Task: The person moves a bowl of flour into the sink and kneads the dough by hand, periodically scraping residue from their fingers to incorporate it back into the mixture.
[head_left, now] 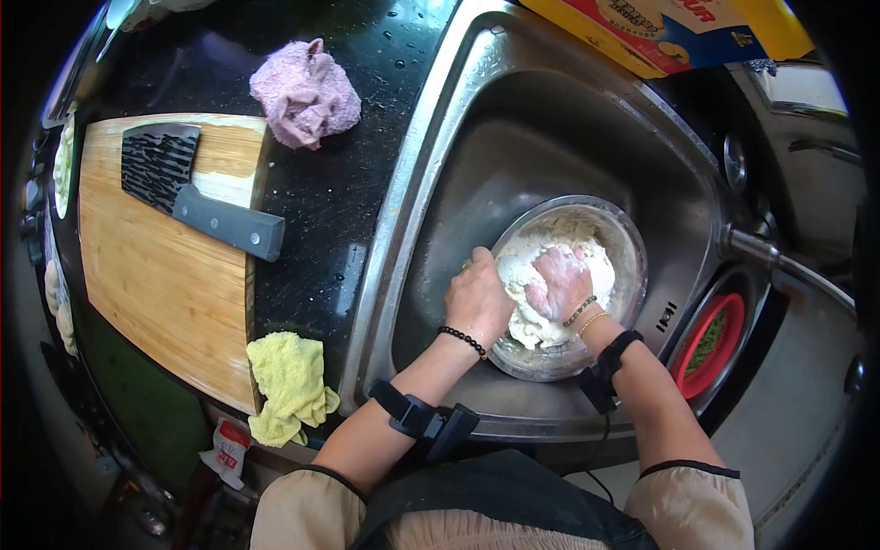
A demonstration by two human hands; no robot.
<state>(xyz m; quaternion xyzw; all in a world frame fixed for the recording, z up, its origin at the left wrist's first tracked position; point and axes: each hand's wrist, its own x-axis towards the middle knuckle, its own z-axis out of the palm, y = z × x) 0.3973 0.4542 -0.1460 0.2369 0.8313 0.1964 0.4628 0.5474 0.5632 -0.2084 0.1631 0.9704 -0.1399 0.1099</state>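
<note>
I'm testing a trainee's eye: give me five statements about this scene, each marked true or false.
1. The right hand is in white flour inside the metal bowl. True.
2. The cleaver lies on the cutting board. True.
3. The bowl stands on the cutting board. False: it stands in the sink.
4. The left hand grips the cleaver. False: it is at the bowl's rim.
5. The pink cloth lies on the dark counter. True.

This is a kitchen: there's a sink (513, 128), a tap (756, 246), and a knife (191, 200) on a board (165, 284), left.
</note>
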